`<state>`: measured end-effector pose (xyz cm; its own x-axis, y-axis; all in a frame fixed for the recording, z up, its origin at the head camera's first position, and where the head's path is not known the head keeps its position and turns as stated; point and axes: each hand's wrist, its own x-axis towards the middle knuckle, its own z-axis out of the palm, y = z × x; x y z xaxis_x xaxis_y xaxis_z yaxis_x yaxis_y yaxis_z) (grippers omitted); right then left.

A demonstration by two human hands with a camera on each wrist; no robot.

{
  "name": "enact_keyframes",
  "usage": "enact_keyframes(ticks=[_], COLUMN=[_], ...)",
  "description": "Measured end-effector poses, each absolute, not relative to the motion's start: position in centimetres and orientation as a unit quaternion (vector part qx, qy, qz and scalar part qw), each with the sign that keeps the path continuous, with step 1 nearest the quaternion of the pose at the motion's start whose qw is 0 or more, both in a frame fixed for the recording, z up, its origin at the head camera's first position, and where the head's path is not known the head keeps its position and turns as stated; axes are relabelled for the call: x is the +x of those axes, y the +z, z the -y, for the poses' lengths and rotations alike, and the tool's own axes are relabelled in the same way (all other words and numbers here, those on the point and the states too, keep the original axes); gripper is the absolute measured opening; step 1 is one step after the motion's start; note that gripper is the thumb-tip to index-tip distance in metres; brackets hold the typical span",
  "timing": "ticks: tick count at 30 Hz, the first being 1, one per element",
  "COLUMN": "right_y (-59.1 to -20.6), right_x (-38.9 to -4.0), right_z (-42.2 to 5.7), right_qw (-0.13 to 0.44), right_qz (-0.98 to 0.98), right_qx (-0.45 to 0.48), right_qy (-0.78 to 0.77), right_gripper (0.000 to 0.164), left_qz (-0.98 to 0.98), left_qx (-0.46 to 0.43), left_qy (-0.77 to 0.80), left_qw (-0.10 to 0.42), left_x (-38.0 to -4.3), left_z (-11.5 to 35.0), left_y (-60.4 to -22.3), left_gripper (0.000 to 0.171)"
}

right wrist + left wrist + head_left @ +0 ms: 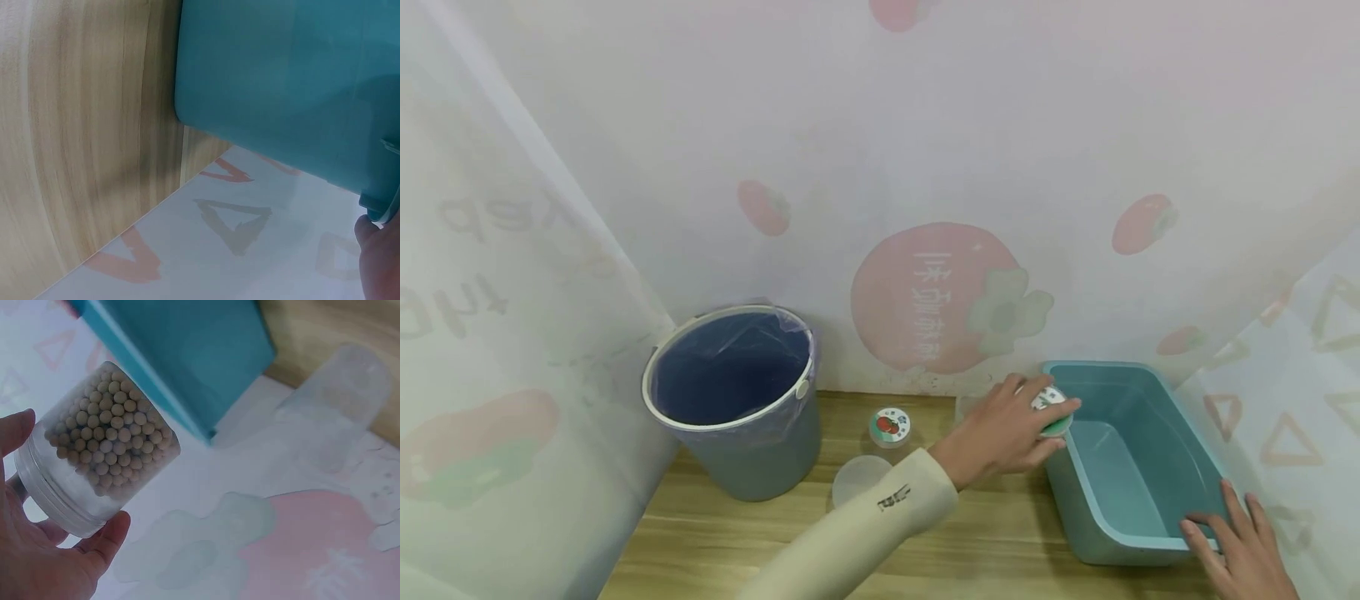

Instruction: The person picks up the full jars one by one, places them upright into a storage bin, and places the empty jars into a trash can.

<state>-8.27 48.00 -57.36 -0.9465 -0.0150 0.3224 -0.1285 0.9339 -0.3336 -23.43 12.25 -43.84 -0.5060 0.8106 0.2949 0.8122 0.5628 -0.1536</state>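
My left hand (pixel 1003 427) grips a clear jar (pixel 112 434) by its lidded end, beside the teal basin's left rim. Small round beige balls fill much of the jar, which is tilted in the left wrist view. In the head view its white and green top (pixel 1057 427) shows between the fingers. My right hand (pixel 1247 546) rests on the near right corner of the teal basin (pixel 1093 500), fingers spread and fairly straight over the rim. One fingertip (pixel 367 230) touches the rim's edge in the right wrist view. No contents show inside the basin.
A grey bucket (pixel 760 458) with a plastic liner stands at left. Between bucket and basin are a small jar (pixel 891 427) with a tomato-printed top and a round translucent piece (pixel 859 477), partly behind my sleeve. A clear container (pixel 350 394) stands near the back wall.
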Motion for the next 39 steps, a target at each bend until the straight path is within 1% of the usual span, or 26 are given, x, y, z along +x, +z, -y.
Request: enact_keyframes(ticks=[3,8,11,16,21,30,35,39], right_y=[-57.5,-58.0,-58.2,-58.5,-58.9,-58.7,-58.8,-58.7], right_x=[-8.3,-8.4,-8.2,-8.0,-8.3,-9.0,-9.1,-9.2], right_z=[-48.0,-48.1,-48.2,-48.0,-48.0,-47.5,-46.9,-46.5], right_qw=[0.176,0.195,0.202,0.203,0.215,0.186,0.182,0.182], right_qz=[0.968,0.964,0.963,0.963,0.959,0.964,0.966,0.966], right_qx=[0.048,0.057,0.055,0.046,0.065,0.042,0.031,0.027], right_qy=[0.174,0.169,0.168,0.173,0.172,0.185,0.183,0.180], right_gripper=[0.028,0.026,0.026,0.027,0.026,0.029,0.034,0.037], left_qz=[0.867,0.872,0.872,0.883,0.888,0.899,0.901,0.904], left_qx=[-0.469,-0.465,-0.466,-0.456,-0.454,-0.435,-0.432,-0.424], left_qy=[0.015,0.049,0.051,0.052,0.058,0.053,0.044,0.041], left_qw=[0.168,0.146,0.137,0.100,0.056,-0.009,-0.027,-0.042], left_x=[-23.7,-24.0,-23.9,-24.0,-24.3,-24.5,-24.6,-24.7], left_z=[-13.7,-16.4,-18.2,-21.0,-23.0,-25.4,-25.3,-25.2], left_y=[-42.6,-41.7,-42.0,-42.8,-43.7,-45.2,-46.0,-46.2], left_gripper=[0.058,0.059,0.059,0.059,0.059,0.054,0.049,0.050])
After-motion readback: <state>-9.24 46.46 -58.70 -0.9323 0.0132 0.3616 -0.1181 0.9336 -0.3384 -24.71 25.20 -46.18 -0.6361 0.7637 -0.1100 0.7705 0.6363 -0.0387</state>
